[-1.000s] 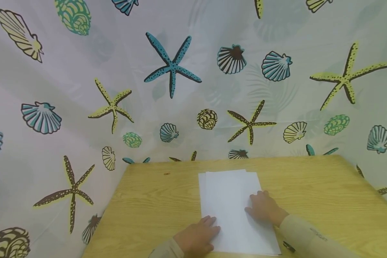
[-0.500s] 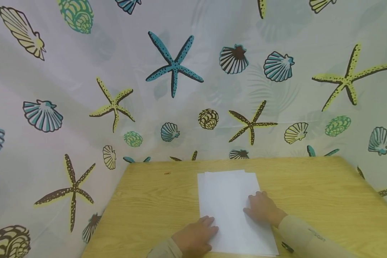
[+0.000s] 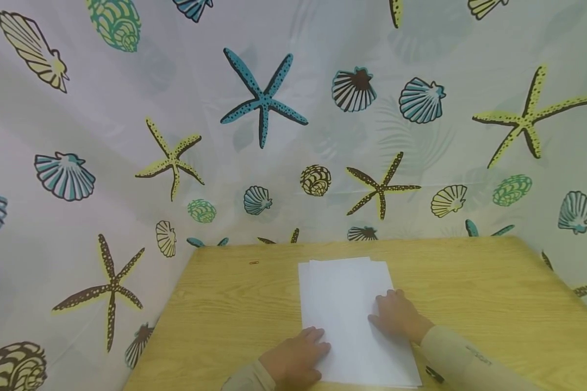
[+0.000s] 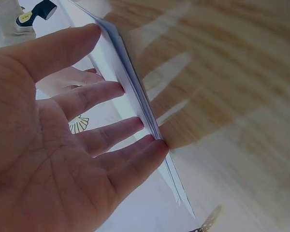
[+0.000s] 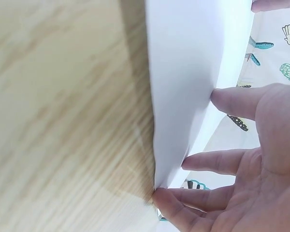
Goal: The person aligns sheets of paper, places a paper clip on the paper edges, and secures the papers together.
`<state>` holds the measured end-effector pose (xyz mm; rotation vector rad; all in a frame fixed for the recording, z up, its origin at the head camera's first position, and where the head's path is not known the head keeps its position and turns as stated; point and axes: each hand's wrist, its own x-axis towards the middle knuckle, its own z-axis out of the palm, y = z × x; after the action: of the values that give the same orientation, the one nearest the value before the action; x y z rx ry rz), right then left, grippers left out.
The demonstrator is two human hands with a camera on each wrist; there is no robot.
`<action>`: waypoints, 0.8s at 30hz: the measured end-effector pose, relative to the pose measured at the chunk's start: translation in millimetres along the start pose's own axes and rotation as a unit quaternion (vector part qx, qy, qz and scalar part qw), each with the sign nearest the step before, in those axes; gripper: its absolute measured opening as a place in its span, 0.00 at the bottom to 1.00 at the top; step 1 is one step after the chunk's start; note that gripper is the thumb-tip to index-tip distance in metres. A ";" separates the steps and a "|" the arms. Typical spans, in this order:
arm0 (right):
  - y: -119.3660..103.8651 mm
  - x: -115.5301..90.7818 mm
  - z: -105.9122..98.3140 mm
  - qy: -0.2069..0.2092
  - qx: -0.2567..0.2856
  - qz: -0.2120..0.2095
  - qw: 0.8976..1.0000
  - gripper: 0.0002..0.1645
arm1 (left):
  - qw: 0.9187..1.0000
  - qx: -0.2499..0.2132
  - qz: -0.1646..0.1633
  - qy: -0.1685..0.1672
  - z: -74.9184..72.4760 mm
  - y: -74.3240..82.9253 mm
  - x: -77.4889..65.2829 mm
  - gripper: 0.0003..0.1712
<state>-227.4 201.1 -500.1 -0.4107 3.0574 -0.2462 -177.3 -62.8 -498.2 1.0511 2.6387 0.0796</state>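
Note:
A small stack of white paper sheets [image 3: 352, 320] lies flat on a wooden table, its layers offset at the far edge. My left hand [image 3: 295, 358] rests at the near left edge of the sheets, fingers extended onto the top one. On the right edge, around mid-length, rests my right hand [image 3: 398, 316], its fingers also spread on the paper. In the left wrist view, the left fingertips [image 4: 140, 123] touch the paper's top and edge, where several thin layers show. The right wrist view has the right fingertips [image 5: 186, 162] spread along the sheet's edge.
An orange-red paper clip [image 3: 254, 263] lies on the table [image 3: 225, 315] to the far left of the paper. Partly behind the right sleeve is a small black object [image 3: 434, 374]. A white curtain [image 3: 293, 136] printed with starfish and shells surrounds the table at the back and sides.
The sheets have slid very slightly to the left on the table, with both hands moving along on them. The paper clip stays in place.

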 end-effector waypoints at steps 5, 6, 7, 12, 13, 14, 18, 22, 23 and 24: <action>-0.7 0.2 -2.9 0.000 0.013 -0.003 1.000 0.22 | 1.000 -0.002 0.009 0.013 1.1 -3.0 1.8 0.21; -0.8 0.2 -3.5 -0.001 0.015 -0.002 1.000 0.22 | 1.000 -0.007 0.009 0.016 1.2 -3.6 2.8 0.20; -0.8 0.1 -4.0 -0.003 0.016 -0.001 1.000 0.22 | 1.000 -0.011 0.010 0.020 1.4 -4.4 4.0 0.18; -0.9 -0.3 -5.3 -0.012 0.022 0.009 1.000 0.26 | 0.998 -0.007 0.025 0.063 2.4 -8.6 10.7 0.09; -1.0 -0.5 -5.4 -0.012 0.023 0.011 1.000 0.27 | 0.997 -0.006 0.025 0.072 2.6 -9.7 11.5 0.08; -1.1 -0.9 -5.6 -0.012 0.026 0.014 0.999 0.27 | 0.997 -0.008 0.023 0.079 2.3 -10.7 12.0 0.08; -0.6 -2.9 -5.6 -0.009 0.031 0.021 0.999 0.29 | 0.995 -0.028 -0.010 0.091 -1.2 -13.9 11.4 0.09; 1.5 -5.3 -3.7 -0.003 0.033 0.023 0.999 0.29 | 0.994 -0.031 -0.054 0.094 -3.1 -16.4 11.9 0.16; 1.8 -6.2 -3.5 -0.003 0.035 0.026 0.999 0.30 | 0.993 -0.031 -0.064 0.094 -3.0 -17.0 12.2 0.18; 2.3 -7.2 -3.1 -0.003 0.036 0.029 0.999 0.30 | 0.992 -0.030 -0.075 0.094 -3.1 -17.2 12.4 0.20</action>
<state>-221.2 205.6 -497.2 -0.3183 3.0380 -0.3495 -198.1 -66.8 -501.2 0.8618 2.8552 0.2361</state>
